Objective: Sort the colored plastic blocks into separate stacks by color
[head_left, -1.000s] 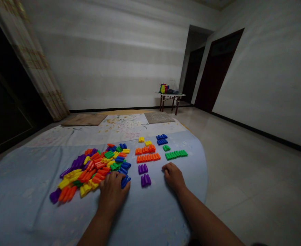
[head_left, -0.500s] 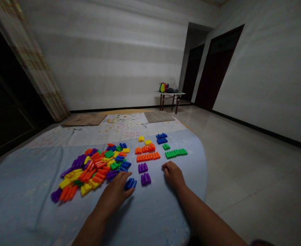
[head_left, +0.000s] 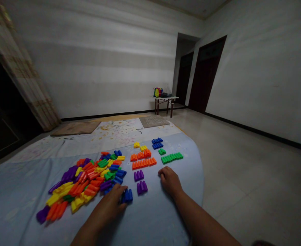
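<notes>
My left hand [head_left: 112, 201] reaches in from the lower left, thumb and fingers closed around a blue ridged plastic toy piece [head_left: 127, 195] on the light blue sheet. Part of that piece is hidden under the fingers. Just to its right lie two purple pieces [head_left: 142, 188], one behind the other. On the sheet to the right rests my right hand [head_left: 169, 180], its fingers curled in and nothing visible in them. Nearest to it are the purple pieces and a row of green pieces [head_left: 172, 158].
A mixed heap of coloured pieces [head_left: 86, 181] spreads to the left. Farther back are orange rows [head_left: 144, 163], yellow pieces [head_left: 143, 148] and blue pieces [head_left: 157, 146]. Two mats [head_left: 154, 121] lie at the bed's far end. A small table [head_left: 164, 97] stands beyond.
The view has tilted up and shifted slightly right. The blue piece at my left hand has turned straighter and sits slightly nearer me. My right hand stays resting on the sheet.
</notes>
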`<state>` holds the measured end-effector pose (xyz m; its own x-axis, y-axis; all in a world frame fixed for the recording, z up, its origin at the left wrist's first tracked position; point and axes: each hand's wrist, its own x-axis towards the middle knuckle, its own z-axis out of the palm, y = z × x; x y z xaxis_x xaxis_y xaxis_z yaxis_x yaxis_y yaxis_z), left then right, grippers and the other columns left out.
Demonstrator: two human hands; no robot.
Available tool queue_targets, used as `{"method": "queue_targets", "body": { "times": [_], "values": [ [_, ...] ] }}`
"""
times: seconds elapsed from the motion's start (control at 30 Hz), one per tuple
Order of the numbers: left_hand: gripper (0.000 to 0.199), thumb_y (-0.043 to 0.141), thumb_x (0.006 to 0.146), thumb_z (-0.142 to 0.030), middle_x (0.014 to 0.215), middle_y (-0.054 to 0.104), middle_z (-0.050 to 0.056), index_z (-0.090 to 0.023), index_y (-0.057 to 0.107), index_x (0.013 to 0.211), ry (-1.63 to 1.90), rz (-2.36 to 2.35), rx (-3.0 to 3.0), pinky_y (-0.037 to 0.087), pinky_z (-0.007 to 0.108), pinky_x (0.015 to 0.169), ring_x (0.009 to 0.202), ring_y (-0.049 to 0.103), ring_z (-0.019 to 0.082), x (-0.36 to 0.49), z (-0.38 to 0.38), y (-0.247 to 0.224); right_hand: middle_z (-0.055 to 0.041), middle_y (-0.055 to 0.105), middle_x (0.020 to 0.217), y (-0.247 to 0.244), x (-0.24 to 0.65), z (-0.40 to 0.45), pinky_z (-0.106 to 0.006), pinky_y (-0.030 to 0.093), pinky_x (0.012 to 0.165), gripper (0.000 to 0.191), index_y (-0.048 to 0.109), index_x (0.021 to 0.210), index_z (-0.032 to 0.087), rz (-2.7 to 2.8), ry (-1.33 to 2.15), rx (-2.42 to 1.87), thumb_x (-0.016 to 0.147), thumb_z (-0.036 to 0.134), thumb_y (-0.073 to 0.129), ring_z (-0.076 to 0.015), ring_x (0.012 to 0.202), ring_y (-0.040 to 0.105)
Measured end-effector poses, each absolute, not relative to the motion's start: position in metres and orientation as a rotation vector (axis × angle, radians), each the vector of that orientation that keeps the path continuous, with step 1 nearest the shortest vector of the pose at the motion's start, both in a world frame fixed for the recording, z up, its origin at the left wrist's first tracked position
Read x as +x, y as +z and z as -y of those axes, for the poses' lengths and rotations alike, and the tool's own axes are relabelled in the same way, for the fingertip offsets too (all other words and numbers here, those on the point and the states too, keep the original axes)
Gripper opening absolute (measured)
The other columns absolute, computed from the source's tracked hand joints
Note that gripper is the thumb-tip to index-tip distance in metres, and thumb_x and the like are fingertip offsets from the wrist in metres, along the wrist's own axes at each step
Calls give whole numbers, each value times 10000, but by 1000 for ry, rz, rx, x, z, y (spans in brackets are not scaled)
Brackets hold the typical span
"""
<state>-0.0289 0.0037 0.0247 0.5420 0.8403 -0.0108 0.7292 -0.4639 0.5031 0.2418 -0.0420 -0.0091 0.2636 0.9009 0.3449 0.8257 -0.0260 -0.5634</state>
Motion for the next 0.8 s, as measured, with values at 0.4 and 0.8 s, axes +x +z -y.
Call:
{"method": "queue_targets", "body": {
  "times": [0.4,0.8],
  "values": [
    [592,637,621,-425,1036,597,64,-199,549,1160,291,-1274,2176,438,291,737,816,572,194,-11,-5,46,-27,608,853,-11,243,41,-239,400,810,213,622,792,204,1572,169,-1861,755,68,461,-155,854,560],
    [356,416,819,-363,1083,644,88,-180,626,1040,560,-1435,2308,411,335,888,1013,573,204,-11,-5,20,-32,610,839,-12,243,42,-238,409,782,215,614,789,202,1586,131,-1819,744,71,450,-157,838,564]
  ]
}}
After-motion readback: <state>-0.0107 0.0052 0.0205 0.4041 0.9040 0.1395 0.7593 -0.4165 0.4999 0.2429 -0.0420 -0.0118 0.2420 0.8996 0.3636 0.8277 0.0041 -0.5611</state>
